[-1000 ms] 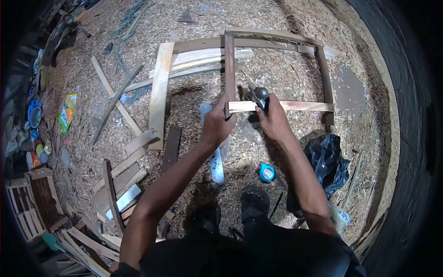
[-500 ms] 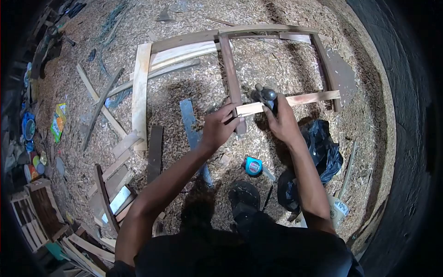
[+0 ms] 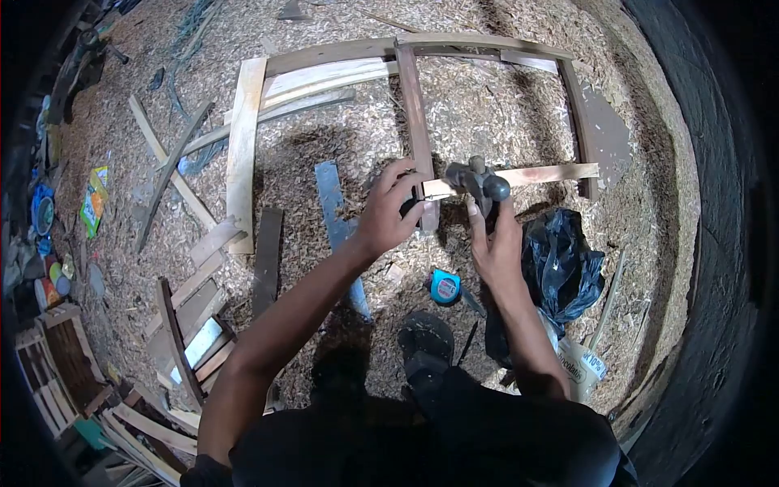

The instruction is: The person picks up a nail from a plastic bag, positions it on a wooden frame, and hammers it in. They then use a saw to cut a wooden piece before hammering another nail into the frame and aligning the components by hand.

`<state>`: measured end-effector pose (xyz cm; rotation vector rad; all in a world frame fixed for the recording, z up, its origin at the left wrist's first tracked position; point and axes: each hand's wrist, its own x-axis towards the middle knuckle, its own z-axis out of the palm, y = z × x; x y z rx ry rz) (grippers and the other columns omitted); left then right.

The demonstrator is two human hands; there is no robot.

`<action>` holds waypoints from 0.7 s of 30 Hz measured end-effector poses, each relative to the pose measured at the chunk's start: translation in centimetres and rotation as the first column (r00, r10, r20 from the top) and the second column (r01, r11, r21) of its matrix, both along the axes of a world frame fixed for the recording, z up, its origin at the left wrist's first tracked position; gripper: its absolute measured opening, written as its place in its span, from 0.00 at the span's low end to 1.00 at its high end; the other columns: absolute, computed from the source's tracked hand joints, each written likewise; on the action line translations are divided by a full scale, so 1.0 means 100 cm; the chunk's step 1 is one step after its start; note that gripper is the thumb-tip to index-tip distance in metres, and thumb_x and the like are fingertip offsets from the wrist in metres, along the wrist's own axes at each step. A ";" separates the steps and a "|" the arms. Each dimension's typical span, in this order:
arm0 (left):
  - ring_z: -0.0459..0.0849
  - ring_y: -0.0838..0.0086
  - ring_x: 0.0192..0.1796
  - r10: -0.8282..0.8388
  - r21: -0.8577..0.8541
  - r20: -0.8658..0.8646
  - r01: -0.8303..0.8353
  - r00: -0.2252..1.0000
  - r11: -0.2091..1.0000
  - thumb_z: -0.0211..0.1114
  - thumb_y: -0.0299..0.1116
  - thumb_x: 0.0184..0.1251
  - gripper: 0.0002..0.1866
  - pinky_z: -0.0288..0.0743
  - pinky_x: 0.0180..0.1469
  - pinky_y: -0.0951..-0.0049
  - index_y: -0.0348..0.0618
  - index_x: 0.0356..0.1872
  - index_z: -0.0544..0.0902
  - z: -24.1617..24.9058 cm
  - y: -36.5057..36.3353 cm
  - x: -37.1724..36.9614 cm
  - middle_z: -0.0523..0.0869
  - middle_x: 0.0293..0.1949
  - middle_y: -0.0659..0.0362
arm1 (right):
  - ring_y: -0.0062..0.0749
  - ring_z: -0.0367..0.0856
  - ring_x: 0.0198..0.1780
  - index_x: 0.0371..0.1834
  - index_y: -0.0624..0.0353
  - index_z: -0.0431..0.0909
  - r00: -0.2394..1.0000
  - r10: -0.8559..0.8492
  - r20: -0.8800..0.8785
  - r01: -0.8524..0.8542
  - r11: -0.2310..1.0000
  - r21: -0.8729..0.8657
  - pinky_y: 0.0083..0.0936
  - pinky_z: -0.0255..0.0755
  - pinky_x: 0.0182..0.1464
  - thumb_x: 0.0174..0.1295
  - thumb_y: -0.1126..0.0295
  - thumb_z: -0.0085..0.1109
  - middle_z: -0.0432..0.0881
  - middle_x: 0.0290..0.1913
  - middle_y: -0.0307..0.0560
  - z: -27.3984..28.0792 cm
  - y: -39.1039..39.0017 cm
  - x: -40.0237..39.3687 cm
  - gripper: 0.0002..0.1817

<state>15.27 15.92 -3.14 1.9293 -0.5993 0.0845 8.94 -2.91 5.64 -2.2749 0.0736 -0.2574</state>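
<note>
A pale wooden strip (image 3: pixel 548 174) lies across the lower ends of a wooden frame's dark middle bar (image 3: pixel 416 122) and right bar (image 3: pixel 578 122). My left hand (image 3: pixel 391 209) closes around the strip's left end, thumb below and fingers above, where it crosses the middle bar. In my right hand (image 3: pixel 498 247) is a hammer (image 3: pixel 493 188), its dark rounded metal head above the strip, just right of my left fingers. The grip is mostly hidden behind the head and fingers. A small dark spot shows at the strip's end, too small to name.
A blue tape measure (image 3: pixel 445 287) rests on wood shavings near my shoe (image 3: pixel 426 337). A black plastic bag (image 3: pixel 560 264) and a white bucket (image 3: pixel 580 369) stand right. A grey-blue board (image 3: pixel 331 199) and a pale plank (image 3: pixel 245 154) lie left, with scrap wood beyond.
The hammer has turned and shifted slightly right and down, its head now over the strip. My left hand stays at the strip's left end. The whole view has shifted a little.
</note>
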 end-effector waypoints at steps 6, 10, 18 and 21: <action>0.77 0.51 0.66 -0.032 -0.043 -0.086 0.028 0.996 0.999 0.71 0.25 0.64 0.22 0.70 0.68 0.58 0.34 0.59 0.79 0.005 0.001 0.005 0.76 0.61 0.46 | 0.69 0.85 0.37 0.57 0.69 0.69 0.998 0.055 0.027 -0.054 0.997 -0.049 0.50 0.75 0.37 0.74 0.71 0.58 0.82 0.36 0.71 0.001 0.011 -0.011 0.15; 0.77 0.51 0.67 -0.037 -0.039 -0.069 0.035 0.997 0.999 0.70 0.25 0.64 0.22 0.70 0.68 0.58 0.35 0.59 0.79 0.002 0.003 0.012 0.77 0.63 0.46 | 0.64 0.86 0.37 0.54 0.73 0.74 0.992 0.024 -0.120 -0.023 1.000 0.008 0.48 0.77 0.39 0.69 0.75 0.60 0.83 0.37 0.70 0.021 0.017 -0.008 0.15; 0.64 0.48 0.78 -0.137 0.149 -0.089 0.149 0.987 0.978 0.72 0.40 0.65 0.36 0.58 0.78 0.52 0.41 0.72 0.68 0.006 0.015 0.004 0.65 0.76 0.44 | 0.62 0.86 0.37 0.57 0.74 0.75 0.987 0.015 -0.162 -0.015 1.000 -0.001 0.46 0.78 0.40 0.69 0.74 0.59 0.84 0.37 0.69 -0.002 0.019 -0.016 0.17; 0.59 0.47 0.81 -0.161 0.190 -0.115 0.181 0.980 0.965 0.72 0.45 0.64 0.42 0.54 0.79 0.50 0.41 0.75 0.64 0.006 0.017 0.003 0.60 0.79 0.42 | 0.54 0.85 0.30 0.60 0.71 0.75 0.992 -0.001 -0.128 0.000 1.000 -0.002 0.41 0.76 0.35 0.73 0.71 0.58 0.82 0.29 0.62 -0.003 0.013 -0.014 0.17</action>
